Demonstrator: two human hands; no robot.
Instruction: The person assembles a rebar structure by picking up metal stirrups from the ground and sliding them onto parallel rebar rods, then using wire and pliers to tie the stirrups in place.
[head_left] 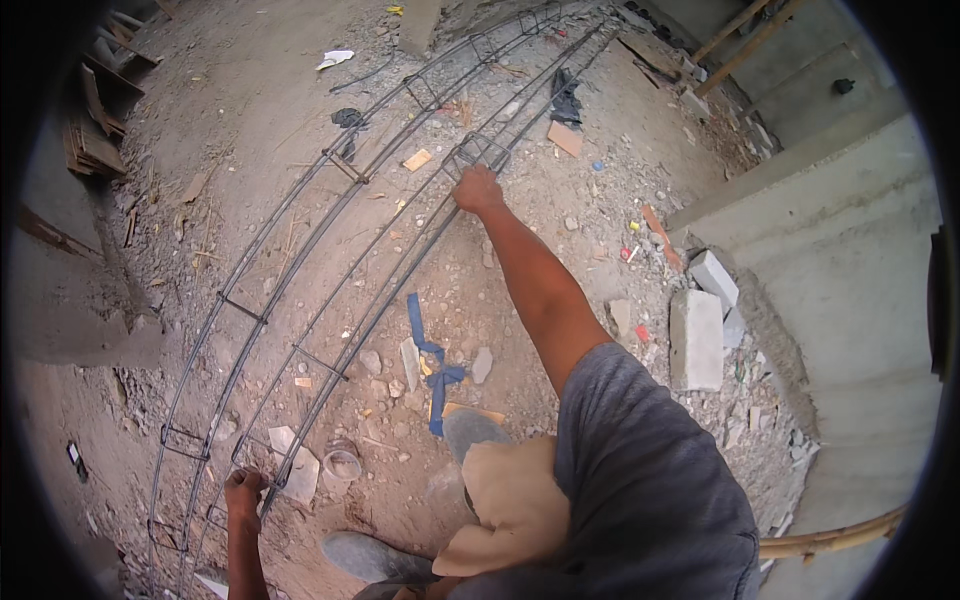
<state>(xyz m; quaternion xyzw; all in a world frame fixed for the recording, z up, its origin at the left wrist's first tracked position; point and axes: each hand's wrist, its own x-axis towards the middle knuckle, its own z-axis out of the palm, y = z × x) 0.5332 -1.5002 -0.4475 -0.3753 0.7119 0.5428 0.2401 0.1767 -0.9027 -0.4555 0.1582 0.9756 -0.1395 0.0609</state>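
A long, dark metal cage (321,362), thin rods joined by rectangular hoops, is running from lower left to upper centre of the frame. The left hand (244,490) is clamping it at lower left, the right hand (478,190) near a hoop at upper centre. A similar second cage (243,307) is lying beside it. Pale blocks (697,340) are edging the right; stony ground (240,130) is opening upper left.

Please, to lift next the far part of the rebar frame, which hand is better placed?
Probably the right hand: it grips the rebar frame farther forward, while the left hand holds it closer to the body.
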